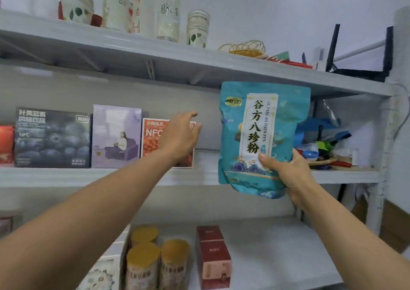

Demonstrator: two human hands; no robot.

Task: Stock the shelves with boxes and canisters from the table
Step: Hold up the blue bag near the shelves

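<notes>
My right hand [286, 172] grips a teal pouch [261, 134] by its lower right corner and holds it upright in front of the middle shelf [206, 176]. My left hand [180, 134] reaches out with fingers spread over the orange NFC box [153, 138] on that shelf; whether it touches the box is unclear. Left of that box stand a lilac box [115, 136] and a dark blueberry box [52, 138]. On the lower shelf [277, 256] stand three yellow-lidded canisters [144, 265] and dark red boxes [211, 256].
The top shelf [199, 61] carries paper cup stacks [197, 27], tall bottles [142, 7], a wire basket [246, 47] and a black frame [359, 67]. Blue and green clutter [321, 143] fills the middle shelf's right end. A red box [6, 144] sits at the far left.
</notes>
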